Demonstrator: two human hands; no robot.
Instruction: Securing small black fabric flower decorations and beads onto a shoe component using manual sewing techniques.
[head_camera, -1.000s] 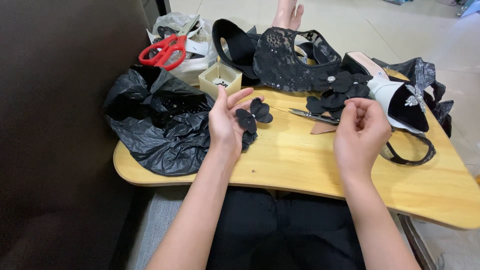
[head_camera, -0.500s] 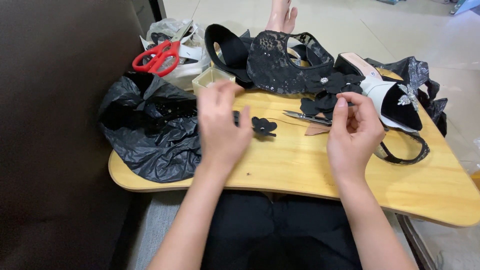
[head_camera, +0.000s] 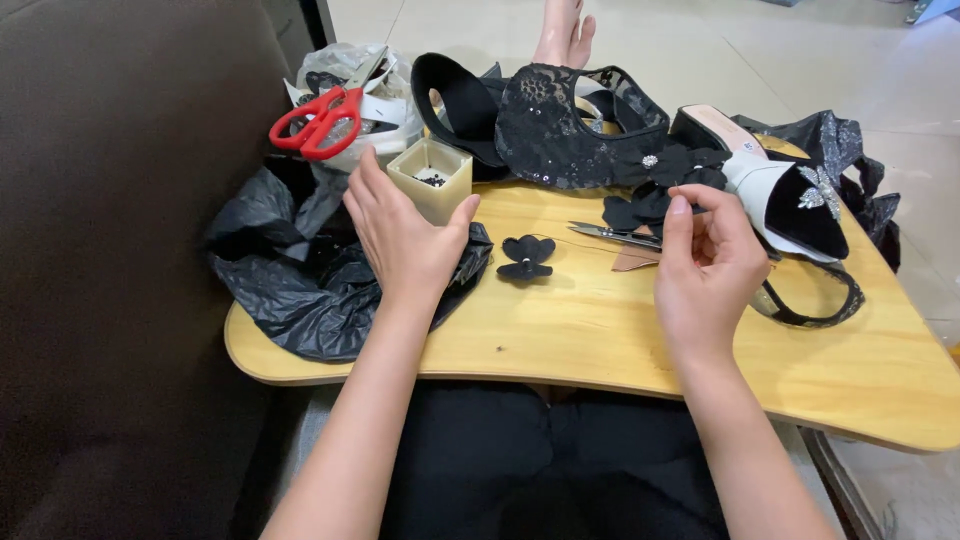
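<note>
The left hand (head_camera: 405, 240) lies open over a black plastic bag (head_camera: 290, 290), and its fingers touch the side of a small cream cup (head_camera: 432, 180). Tiny dark bits sit inside the cup. The right hand (head_camera: 705, 270) is lifted a little above the surface (head_camera: 600, 330), with its fingers curled in and the tips pinched close. I cannot tell if it holds anything.

A small black fabric flower (head_camera: 526, 257) lies flat between the two hands, touching neither. Thin metal snips (head_camera: 615, 235) lie just past it, near the right hand. Behind them sit a black lace piece (head_camera: 560, 130) and a black and white shoe (head_camera: 790, 200) with a shiny trim. Red scissors (head_camera: 320, 120) rest on a clear bag at the back left.

The surface is a light wooden board across the person's lap. A brown sofa (head_camera: 110, 250) is on the left. The floor (head_camera: 750, 60) has pale tiles.
</note>
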